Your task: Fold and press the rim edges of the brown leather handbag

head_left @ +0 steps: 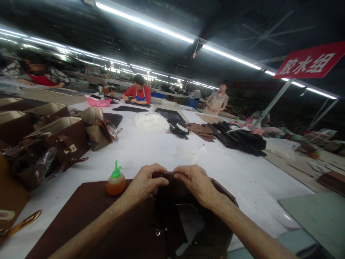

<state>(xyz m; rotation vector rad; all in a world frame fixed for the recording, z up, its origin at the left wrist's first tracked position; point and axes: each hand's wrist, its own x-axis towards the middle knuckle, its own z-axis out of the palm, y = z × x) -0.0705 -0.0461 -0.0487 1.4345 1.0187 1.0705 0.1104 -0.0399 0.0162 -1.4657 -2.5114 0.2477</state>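
Observation:
A dark brown leather bag piece stands in front of me, with small metal rings showing low on it. My left hand pinches its top edge between thumb and fingers. Close beside it, my right hand grips the same edge, thumb and fingertips pressed together. A flat brown leather panel lies under my left forearm. On that panel, just left of my left hand, sits a squeeze bottle of amber liquid with a green nozzle. The lower part of the bag piece is dark and hard to make out.
Several brown handbags stand at the left. Across the white table are a white plastic bag, dark leather pieces and a pink basin. Other people work farther back. A green-grey board lies at the right.

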